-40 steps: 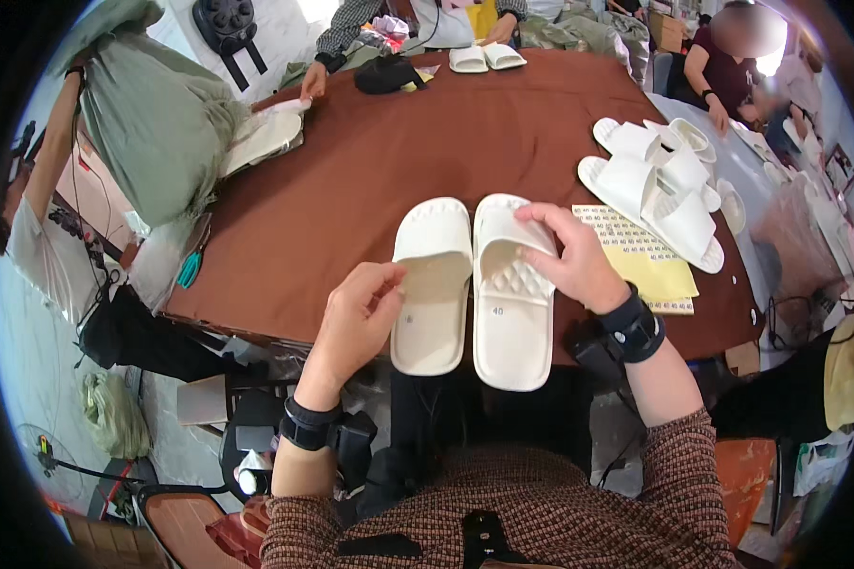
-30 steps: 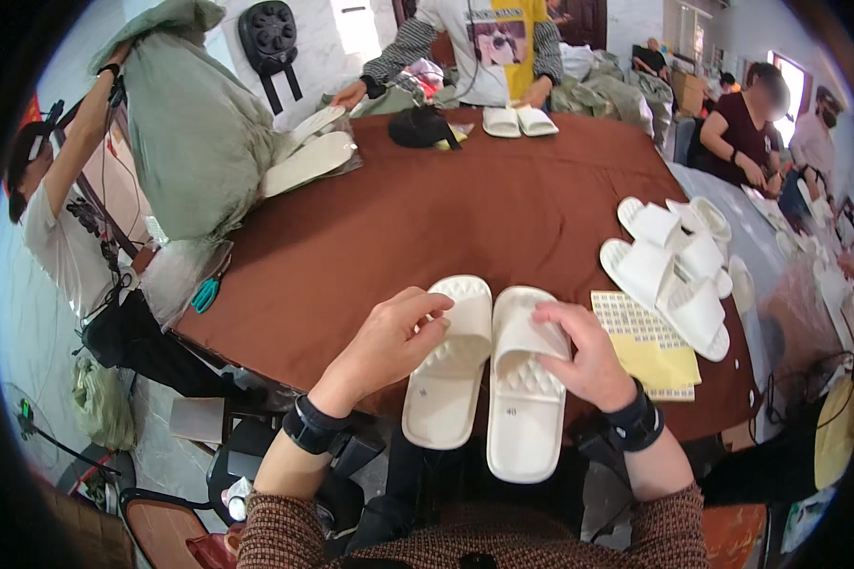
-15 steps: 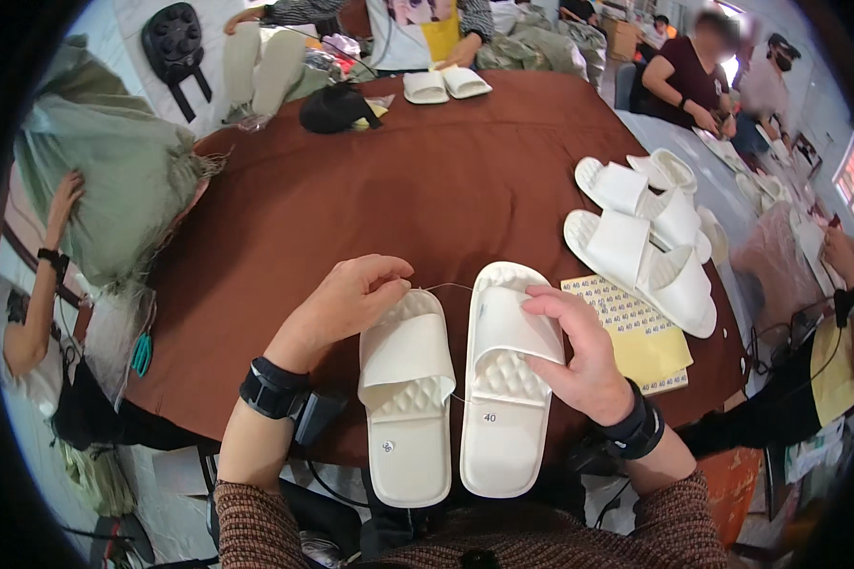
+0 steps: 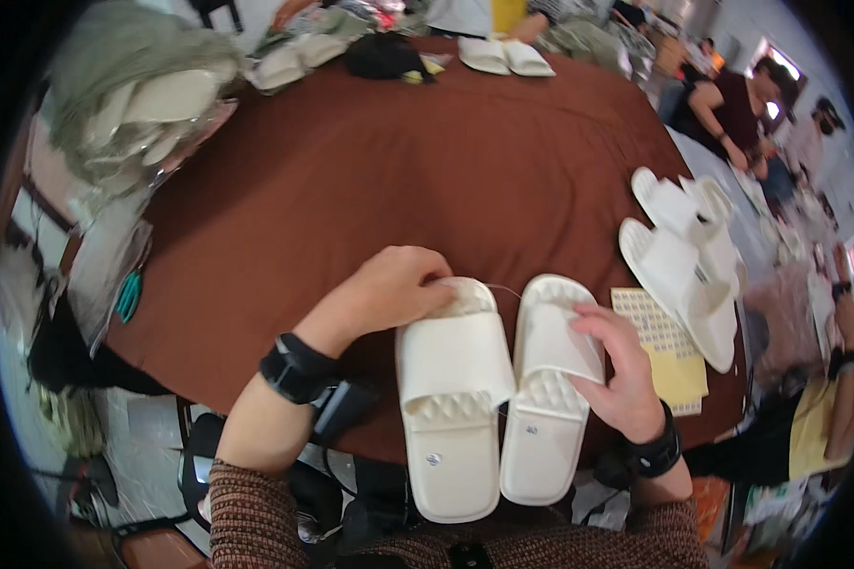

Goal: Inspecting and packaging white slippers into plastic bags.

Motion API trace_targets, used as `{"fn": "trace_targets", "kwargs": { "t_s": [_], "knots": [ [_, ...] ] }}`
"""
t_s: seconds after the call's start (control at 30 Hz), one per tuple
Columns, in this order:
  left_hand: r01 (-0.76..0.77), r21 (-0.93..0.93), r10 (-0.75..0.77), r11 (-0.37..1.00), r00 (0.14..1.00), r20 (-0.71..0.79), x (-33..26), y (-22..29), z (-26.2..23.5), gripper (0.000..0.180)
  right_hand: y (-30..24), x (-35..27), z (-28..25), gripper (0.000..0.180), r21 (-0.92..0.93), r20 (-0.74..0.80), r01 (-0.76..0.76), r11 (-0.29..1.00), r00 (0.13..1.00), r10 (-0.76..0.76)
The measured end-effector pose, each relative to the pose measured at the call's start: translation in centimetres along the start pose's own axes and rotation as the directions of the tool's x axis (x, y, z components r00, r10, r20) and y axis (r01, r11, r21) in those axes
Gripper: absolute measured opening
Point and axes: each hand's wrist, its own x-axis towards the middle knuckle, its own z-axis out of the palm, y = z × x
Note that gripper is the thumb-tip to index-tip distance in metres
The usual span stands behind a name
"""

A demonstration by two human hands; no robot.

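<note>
Two white slippers lie side by side at the table's near edge, soles down, toes away from me, a small round label in each heel. My left hand (image 4: pixel 399 292) has its fingers curled over the toe of the left slipper (image 4: pixel 454 356); its fingertips are partly hidden there. A thin clear thread (image 4: pixel 496 286) runs between the two toes. My right hand (image 4: pixel 621 375) grips the strap of the right slipper (image 4: pixel 550 343), thumb at the strap's rear opening and fingers on top.
Yellow sticker sheets (image 4: pixel 678 375) lie to the right, beside several white slippers (image 4: pixel 678 251). A sack of slippers (image 4: pixel 161 100) stands at the far left, with teal-handled scissors (image 4: pixel 129 296) below it. Across the brown-covered table (image 4: pixel 370 180) are a black cap (image 4: pixel 381 59) and another slipper pair (image 4: pixel 506 57).
My view has swung, so the slippers sit further right in it. My left fingers now reach onto the left slipper's toe. The slippers' heels have come together. Another person's arm has left the sack.
</note>
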Motion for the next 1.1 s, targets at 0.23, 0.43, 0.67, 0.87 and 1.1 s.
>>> {"fn": "trace_targets", "kwargs": {
  "t_s": [0.23,0.43,0.67,0.87,1.1],
  "knots": [
    [0.098,-0.264,-0.122,0.960,0.990,-0.076,-0.4,-0.8,-0.9,0.025,-1.0,0.0,0.1,0.053,0.035,0.027,-0.025,0.999,0.999,0.024],
    [0.083,-0.273,-0.136,0.958,0.974,-0.181,0.4,-1.3,-0.9,0.025,-2.5,0.5,-0.2,0.053,-0.030,0.122,0.020,0.999,0.992,-0.016],
    [0.102,-0.260,-0.162,0.960,0.962,-0.220,0.5,-1.5,-1.2,0.026,-5.1,2.5,-2.1,0.056,-0.205,0.203,0.159,0.966,0.972,-0.117],
    [0.043,-0.173,-0.093,0.984,0.952,-0.291,0.6,-2.2,-0.9,0.026,-4.7,5.0,-2.9,0.062,-0.351,0.298,0.264,0.898,0.941,-0.160],
    [0.009,-0.184,-0.078,0.983,0.925,-0.372,1.0,-3.0,-0.5,0.023,-7.2,6.1,-2.5,0.056,-0.382,0.435,0.386,0.840,0.877,-0.206]
  ]
}}
